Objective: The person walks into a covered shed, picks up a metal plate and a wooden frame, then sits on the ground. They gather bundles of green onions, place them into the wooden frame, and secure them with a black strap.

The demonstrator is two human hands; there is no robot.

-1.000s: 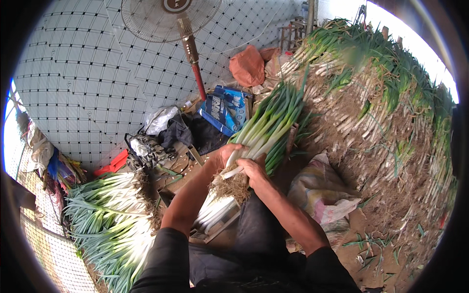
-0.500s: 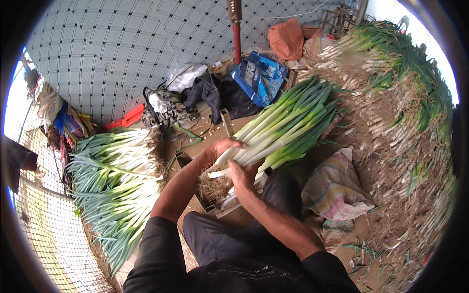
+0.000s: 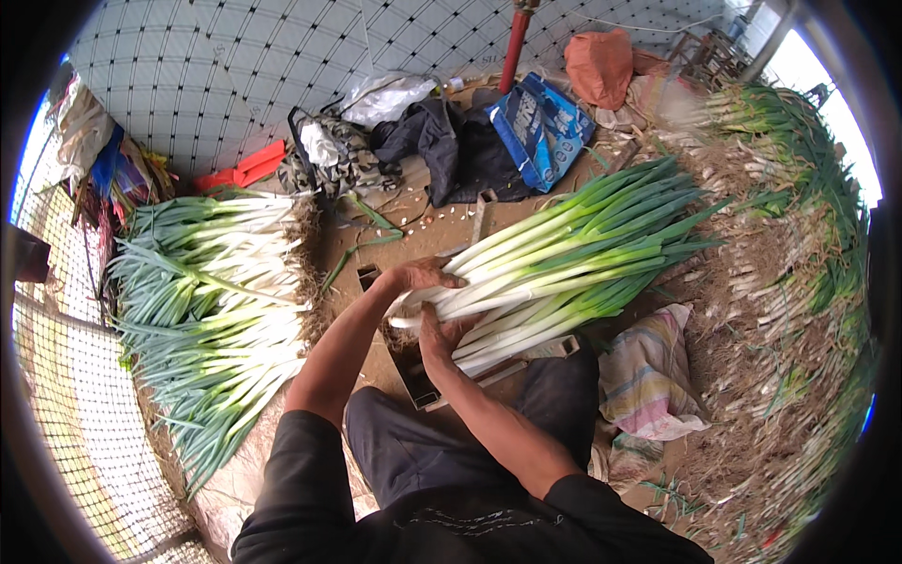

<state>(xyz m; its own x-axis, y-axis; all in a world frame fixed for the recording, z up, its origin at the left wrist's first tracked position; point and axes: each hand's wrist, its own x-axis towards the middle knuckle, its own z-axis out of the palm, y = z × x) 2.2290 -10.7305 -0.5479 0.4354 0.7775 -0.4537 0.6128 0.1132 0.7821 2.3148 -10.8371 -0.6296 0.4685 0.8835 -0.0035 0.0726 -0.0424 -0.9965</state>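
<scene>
A thick bunch of green onions [image 3: 573,254] lies across a low metal frame [image 3: 570,346] in front of me, its white stems toward my hands and its green leaves pointing to the far right. My left hand [image 3: 425,274] is closed over the stems near the root end. From the near side, my right hand [image 3: 442,334] grips the same stems, with its fingers partly hidden beneath them. Most of the bunch's roots are hidden behind my hands and wrists.
To the left lies a broad pile of cleaned green onions [image 3: 225,310], roots facing me. A large heap of soil-covered green onions [image 3: 770,282] fills the right side. A woven sack [image 3: 648,376] sits by my right knee. Dark cloth [image 3: 423,141] and a blue bag [image 3: 540,127] lie beyond.
The view has shifted. The onion bunch has settled lower onto the frame, its stems more spread out. Both hands remain on the stems, and the root clump that showed between my arms is now mostly covered.
</scene>
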